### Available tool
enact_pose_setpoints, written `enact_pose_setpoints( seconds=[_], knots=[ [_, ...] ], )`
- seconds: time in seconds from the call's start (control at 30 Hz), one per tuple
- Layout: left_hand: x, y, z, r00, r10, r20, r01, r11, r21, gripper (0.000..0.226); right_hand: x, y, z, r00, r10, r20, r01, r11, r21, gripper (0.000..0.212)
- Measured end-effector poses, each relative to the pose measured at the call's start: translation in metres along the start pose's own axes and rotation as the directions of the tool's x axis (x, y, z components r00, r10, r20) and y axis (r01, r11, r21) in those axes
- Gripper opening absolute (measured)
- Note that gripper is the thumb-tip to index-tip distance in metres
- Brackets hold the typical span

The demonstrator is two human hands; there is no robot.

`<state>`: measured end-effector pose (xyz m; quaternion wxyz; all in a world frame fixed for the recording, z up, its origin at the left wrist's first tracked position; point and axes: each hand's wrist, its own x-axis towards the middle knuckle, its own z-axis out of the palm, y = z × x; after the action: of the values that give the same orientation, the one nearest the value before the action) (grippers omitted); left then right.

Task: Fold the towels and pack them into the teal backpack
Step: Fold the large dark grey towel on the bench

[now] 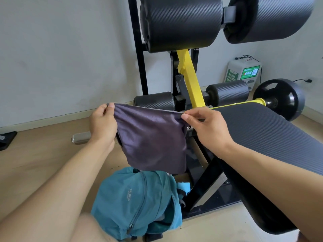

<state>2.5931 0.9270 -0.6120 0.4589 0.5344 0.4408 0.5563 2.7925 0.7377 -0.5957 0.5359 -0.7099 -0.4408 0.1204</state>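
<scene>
Above the teal backpack [136, 203] at six o'clock, the grey towel [152, 138] hangs doubled, its top corners pinched by the left hand [103, 124] and right hand [208, 128]; keeping that edge taut and level should square the next fold.

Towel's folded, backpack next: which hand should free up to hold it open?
Probably left: the left hand hangs nearer the backpack; the right hand, over the bench, can keep pinching the towel.
</scene>
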Motion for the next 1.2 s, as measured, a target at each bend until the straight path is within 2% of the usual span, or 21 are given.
enact_pose_setpoints(
  seconds=[0.1, 0.17, 0.27, 0.37, 0.47, 0.5, 0.6, 0.7, 0.73, 0.8, 0.87, 1.07, 1.13, 1.2],
  knots=[
    [0.001, -0.005, -0.001, 1.000, 0.001, -0.022, 0.001, 0.996, 0.092, 0.027, -0.004, -0.005, 0.003, 0.995, 0.006, 0.102, -0.024, 0.984, 0.177, 0.016],
    [0.002, -0.006, -0.001, 0.999, -0.010, -0.049, 0.017, 0.990, 0.138, 0.027, -0.009, -0.009, 0.005, 0.981, -0.027, 0.194, -0.009, 0.983, 0.185, 0.019],
    [0.007, -0.009, -0.003, 0.993, -0.045, -0.108, 0.063, 0.984, 0.170, 0.023, -0.014, -0.013, -0.001, 0.907, -0.082, 0.413, 0.112, 0.993, -0.049, 0.018],
    [0.012, -0.015, -0.010, 0.988, -0.076, -0.133, 0.101, 0.977, 0.190, 0.026, -0.014, -0.013, -0.012, 0.845, -0.058, 0.531, 0.284, 0.891, -0.354, 0.017],
    [0.013, -0.018, -0.012, 0.991, -0.087, -0.100, 0.107, 0.971, 0.216, 0.020, -0.012, -0.016, -0.022, 0.859, -0.112, 0.499, 0.420, 0.711, -0.564, 0.017],
    [0.012, -0.017, -0.011, 0.993, -0.075, -0.093, 0.095, 0.968, 0.234, 0.018, -0.011, -0.019, -0.024, 0.880, -0.135, 0.455, 0.418, 0.674, -0.609, 0.016],
    [0.009, -0.014, -0.008, 0.997, -0.027, -0.070, 0.043, 0.969, 0.245, 0.014, -0.007, -0.027, -0.028, 0.951, -0.142, 0.273, 0.293, 0.685, -0.667, 0.016],
    [0.006, -0.012, -0.005, 1.000, -0.004, 0.026, -0.001, 0.979, 0.203, 0.015, -0.006, -0.029, -0.031, 0.976, 0.013, 0.217, 0.153, 0.669, -0.727, 0.048],
    [0.005, -0.013, -0.004, 0.998, 0.001, 0.065, -0.013, 0.984, 0.177, 0.017, -0.006, -0.029, -0.031, 0.973, 0.065, 0.221, 0.129, 0.640, -0.757, 0.048],
    [0.003, -0.012, -0.002, 0.993, 0.006, 0.122, -0.022, 0.991, 0.134, 0.018, -0.005, -0.028, -0.034, 0.969, 0.119, 0.215, 0.104, 0.594, -0.797, 0.027],
    [0.002, -0.012, 0.000, 0.989, 0.002, 0.145, -0.020, 0.993, 0.120, 0.017, -0.005, -0.029, -0.037, 0.971, 0.107, 0.212, 0.114, 0.572, -0.812, 0.020],
    [0.000, -0.010, -0.001, 0.993, 0.002, 0.119, -0.017, 0.991, 0.130, 0.015, -0.001, -0.026, -0.041, 0.964, -0.098, 0.247, 0.252, 0.630, -0.734, 0.033],
    [0.001, -0.011, -0.003, 0.996, -0.008, 0.093, -0.003, 0.993, 0.120, 0.014, -0.002, -0.027, -0.044, 0.979, -0.005, 0.202, 0.130, 0.785, -0.606, 0.034],
    [0.003, -0.011, -0.005, 0.997, -0.029, 0.065, 0.023, 0.995, 0.101, 0.015, -0.003, -0.024, -0.046, 0.984, 0.135, 0.120, -0.093, 0.947, -0.308, 0.031]
  ],
)
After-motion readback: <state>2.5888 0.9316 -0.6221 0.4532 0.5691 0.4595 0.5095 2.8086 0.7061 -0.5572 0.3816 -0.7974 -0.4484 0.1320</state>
